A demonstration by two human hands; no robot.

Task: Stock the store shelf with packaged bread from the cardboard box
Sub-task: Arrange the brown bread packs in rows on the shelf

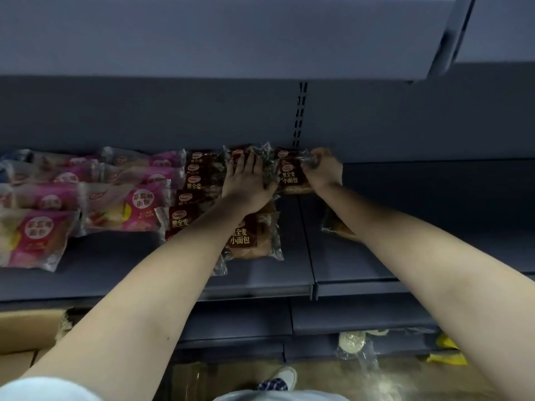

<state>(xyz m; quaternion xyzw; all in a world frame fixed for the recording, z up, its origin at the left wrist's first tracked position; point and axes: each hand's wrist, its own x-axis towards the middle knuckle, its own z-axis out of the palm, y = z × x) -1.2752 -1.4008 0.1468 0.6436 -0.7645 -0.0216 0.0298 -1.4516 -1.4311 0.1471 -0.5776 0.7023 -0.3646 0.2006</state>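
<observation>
At the far back of the shelf point(362, 241), mid-scene, both hands work on brown whole-wheat bread packs. Left hand point(249, 180) lies flat, fingers straight, pressing the middle pack point(262, 153). Right hand point(322, 169) pinches the crinkly wrapper end of the right-side pack point(291, 176). Pink strawberry bread packs point(130, 206) sit left; cardboard box point(26, 328) near-left, below. Packs prob. light, soft, squashable, w/ slick film, so grip sealed ends, not the loaf.

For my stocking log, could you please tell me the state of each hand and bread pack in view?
left hand: flat, pressing the crinkled pack.
right hand: gripping a brown pack at the back.
pink packs: lying shelved, left.
lone pack: lying beneath right forearm.
</observation>
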